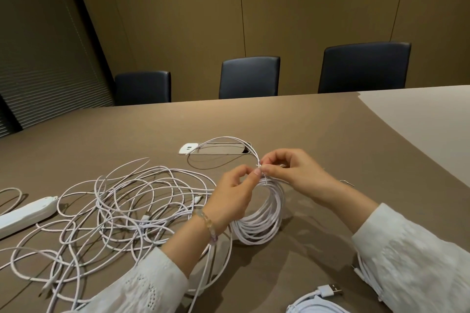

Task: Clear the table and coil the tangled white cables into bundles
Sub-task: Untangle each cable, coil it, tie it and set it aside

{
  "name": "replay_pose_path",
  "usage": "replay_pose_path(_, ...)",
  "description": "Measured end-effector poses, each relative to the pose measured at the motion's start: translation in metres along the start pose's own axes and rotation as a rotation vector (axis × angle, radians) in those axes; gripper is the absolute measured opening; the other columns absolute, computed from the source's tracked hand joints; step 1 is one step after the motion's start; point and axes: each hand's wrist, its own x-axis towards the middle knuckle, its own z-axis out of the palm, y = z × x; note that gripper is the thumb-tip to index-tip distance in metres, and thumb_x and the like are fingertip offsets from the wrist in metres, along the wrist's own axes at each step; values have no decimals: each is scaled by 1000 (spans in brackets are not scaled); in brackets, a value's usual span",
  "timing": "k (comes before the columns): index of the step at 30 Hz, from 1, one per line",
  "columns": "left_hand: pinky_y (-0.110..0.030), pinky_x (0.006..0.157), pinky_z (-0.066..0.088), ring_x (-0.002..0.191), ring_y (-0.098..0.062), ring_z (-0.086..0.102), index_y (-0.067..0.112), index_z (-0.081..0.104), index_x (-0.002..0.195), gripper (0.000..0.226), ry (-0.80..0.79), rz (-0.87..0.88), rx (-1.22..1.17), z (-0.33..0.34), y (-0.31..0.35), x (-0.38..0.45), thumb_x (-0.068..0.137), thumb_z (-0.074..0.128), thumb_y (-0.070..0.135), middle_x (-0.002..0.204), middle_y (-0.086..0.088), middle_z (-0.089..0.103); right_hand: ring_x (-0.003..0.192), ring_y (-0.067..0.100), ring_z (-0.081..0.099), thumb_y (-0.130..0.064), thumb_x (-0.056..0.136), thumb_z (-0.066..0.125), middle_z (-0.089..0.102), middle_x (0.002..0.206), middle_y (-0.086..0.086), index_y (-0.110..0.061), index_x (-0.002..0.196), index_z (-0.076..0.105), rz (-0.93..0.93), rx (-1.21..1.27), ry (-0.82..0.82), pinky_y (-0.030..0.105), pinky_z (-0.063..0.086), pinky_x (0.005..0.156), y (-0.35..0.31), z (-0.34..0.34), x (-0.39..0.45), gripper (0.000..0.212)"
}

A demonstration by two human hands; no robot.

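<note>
A coiled bundle of white cable (264, 221) stands upright on its edge on the brown table (330, 140), between my two hands. My left hand (234, 198) and my right hand (292, 173) both pinch a thin tie at the top of the coil, fingertips meeting there. One loose loop of the same cable (223, 138) arcs up and back from the pinch point. To the left lies a big tangle of white cables (127, 208) spread flat on the table, with small connectors in it.
A white power strip (25, 213) lies at the left edge. A table socket panel (216, 148) sits behind the hands. Another coiled cable with a USB plug (328, 292) lies at the bottom right. Three dark chairs (250, 76) stand along the far side.
</note>
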Motion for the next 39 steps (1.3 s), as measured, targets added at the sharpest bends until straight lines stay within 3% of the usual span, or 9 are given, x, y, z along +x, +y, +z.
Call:
replay_pose_path(4,-15,37,15,38,-8,17,16,52,97,20,-153,-88,-150,-5,4,-6,101,48,35,51,5,22,75,13,59,-9,89,65,65,81,9,3,92,64,35,-3,-40,25,48,74,0,-2,-3,13)
replay_pose_path(7,-16,38,14,39,-8,16,15,52,96,14,-218,-92,-173,-7,5,-10,95,60,27,51,4,23,71,11,58,-8,89,63,65,80,9,-3,87,64,69,47,-10,22,47,69,1,0,-5,6)
replay_pose_path(13,-16,38,13,36,-5,19,15,62,90,8,-206,-94,-191,-6,-2,-8,88,69,20,48,7,28,64,12,59,-5,88,64,65,76,9,-4,88,61,125,174,-19,22,48,65,3,2,-7,4)
replay_pose_path(17,-17,39,10,37,-6,16,19,64,80,9,-218,-98,-256,-9,-9,-7,87,68,22,52,3,21,68,15,64,8,80,65,66,78,9,-3,97,59,204,348,-125,21,54,67,3,-11,-10,21)
replay_pose_path(27,-13,37,12,35,-5,13,16,64,78,10,-205,-89,-380,-12,-17,-6,85,70,21,49,6,19,64,12,66,8,77,69,71,75,7,-2,90,69,245,282,-103,18,53,63,-1,-11,-10,16)
replay_pose_path(30,-15,38,10,35,-5,14,13,62,85,11,-211,-116,-373,-13,-18,-6,83,68,23,49,6,19,64,12,65,6,76,72,71,72,7,-3,84,69,164,160,-103,20,53,64,-2,-10,-11,12)
replay_pose_path(34,-15,38,10,34,-5,14,10,60,97,24,-230,-192,-387,-13,-19,-6,80,67,25,47,7,20,68,7,64,0,79,73,71,75,3,-10,78,70,-9,-199,-175,20,52,67,-9,-13,-12,11)
replay_pose_path(39,-13,34,8,34,-4,11,20,55,83,17,-327,-341,-430,-19,-17,-4,81,72,23,48,8,16,87,2,55,-9,82,72,57,93,-10,-20,79,70,-336,-630,-200,13,42,74,-19,-13,-15,12)
